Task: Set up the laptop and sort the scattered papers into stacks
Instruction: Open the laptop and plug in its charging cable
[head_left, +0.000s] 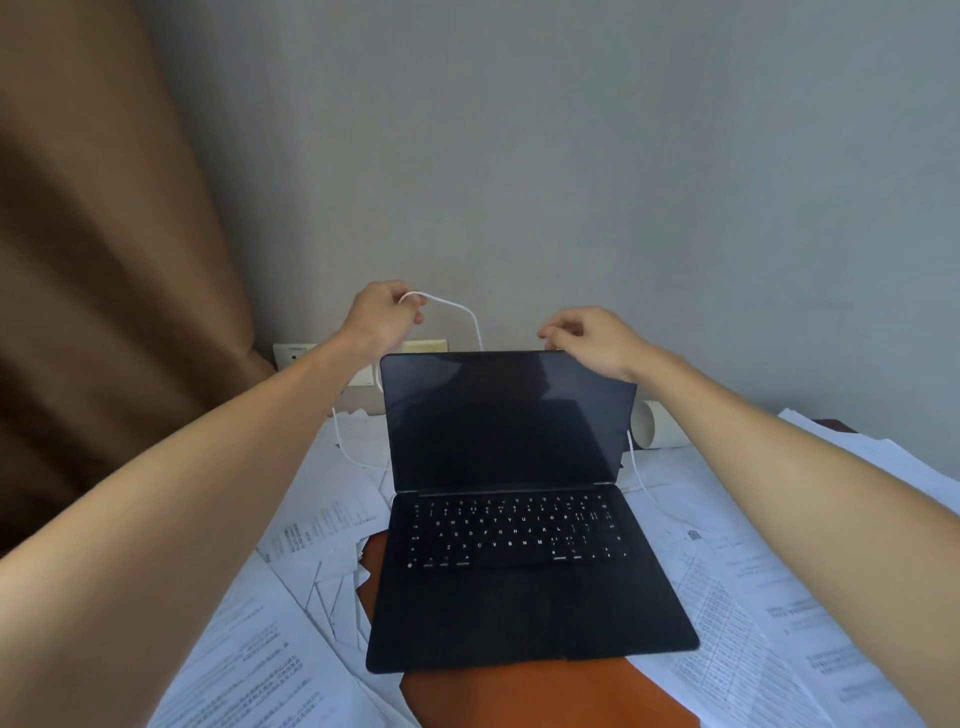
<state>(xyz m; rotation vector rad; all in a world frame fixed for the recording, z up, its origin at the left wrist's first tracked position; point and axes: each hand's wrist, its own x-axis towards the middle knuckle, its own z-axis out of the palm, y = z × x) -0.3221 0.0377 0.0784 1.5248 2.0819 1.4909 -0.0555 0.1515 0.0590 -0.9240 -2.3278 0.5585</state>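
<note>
Laptop open, screen dark, mid-worktop on orange mat; papers loose on both sides. L hand: fingers clenched round white cable above lid's top-left corner. R hand: fingers curled at lid top edge; whether grasping anything, cannot tell. Step, prob.: route cable behind lid. Keep slack, don't tug lid, lay cable along worktop rear edge, off papers.

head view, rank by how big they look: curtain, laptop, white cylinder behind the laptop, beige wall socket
1. curtain
2. laptop
3. white cylinder and beige wall socket: look alike, both partly hidden, so unranked
</note>
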